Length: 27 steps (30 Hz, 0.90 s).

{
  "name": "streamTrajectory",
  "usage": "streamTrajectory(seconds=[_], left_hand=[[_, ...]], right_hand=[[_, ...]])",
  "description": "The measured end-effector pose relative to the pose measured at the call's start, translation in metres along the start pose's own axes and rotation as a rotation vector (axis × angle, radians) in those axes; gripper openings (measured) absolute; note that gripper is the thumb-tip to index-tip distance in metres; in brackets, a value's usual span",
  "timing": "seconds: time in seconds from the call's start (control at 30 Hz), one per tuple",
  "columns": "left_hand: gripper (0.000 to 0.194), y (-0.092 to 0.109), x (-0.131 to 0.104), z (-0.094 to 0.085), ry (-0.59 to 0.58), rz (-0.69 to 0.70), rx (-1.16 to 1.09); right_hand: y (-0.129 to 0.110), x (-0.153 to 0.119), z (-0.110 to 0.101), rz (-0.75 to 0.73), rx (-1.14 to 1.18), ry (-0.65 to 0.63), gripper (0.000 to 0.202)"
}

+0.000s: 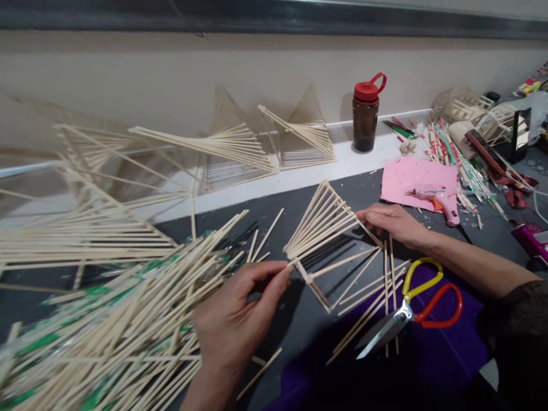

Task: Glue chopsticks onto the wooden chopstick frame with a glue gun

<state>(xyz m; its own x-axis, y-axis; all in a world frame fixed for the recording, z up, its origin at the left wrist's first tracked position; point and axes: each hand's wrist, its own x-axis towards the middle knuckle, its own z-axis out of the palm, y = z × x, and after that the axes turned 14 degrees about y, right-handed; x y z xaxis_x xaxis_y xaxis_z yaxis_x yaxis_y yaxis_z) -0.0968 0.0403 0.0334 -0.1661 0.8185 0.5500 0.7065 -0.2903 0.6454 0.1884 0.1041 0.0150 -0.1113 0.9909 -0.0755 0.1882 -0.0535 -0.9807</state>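
A small frame of thin wooden sticks [323, 222] stands on the dark table, its sticks fanned out along a slanted edge. My left hand [242, 311] pinches the near end of a stick at the frame's left lower corner, thumb and forefinger together. On the frame's right side, my right hand [391, 222] has its fingertips closed at the slanted edge, around the far end of the lowest fanned stick. Loose sticks [368, 302] lie just below the frame, beside open scissors [405, 314] with one yellow and one red handle.
A big pile of sticks [141, 319] covers the left. Finished-looking stick structures [222, 148] stand along the wall. A bottle [365, 120] with a red lid is behind. A pink glue gun [445, 205] rests on a pink sheet [398, 177], near clutter at the right.
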Motion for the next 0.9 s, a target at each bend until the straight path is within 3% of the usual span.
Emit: streamTrajectory(seconds=[0.67, 0.9], left_hand=[[0.014, 0.001, 0.004, -0.002, -0.019, 0.101, 0.007], [0.014, 0.001, 0.001, -0.002, -0.008, 0.099, 0.016]], right_hand=[[0.001, 0.006, 0.009, -0.016, 0.082, -0.019, 0.030], [0.006, 0.006, 0.010, 0.050, 0.064, -0.021, 0.035]])
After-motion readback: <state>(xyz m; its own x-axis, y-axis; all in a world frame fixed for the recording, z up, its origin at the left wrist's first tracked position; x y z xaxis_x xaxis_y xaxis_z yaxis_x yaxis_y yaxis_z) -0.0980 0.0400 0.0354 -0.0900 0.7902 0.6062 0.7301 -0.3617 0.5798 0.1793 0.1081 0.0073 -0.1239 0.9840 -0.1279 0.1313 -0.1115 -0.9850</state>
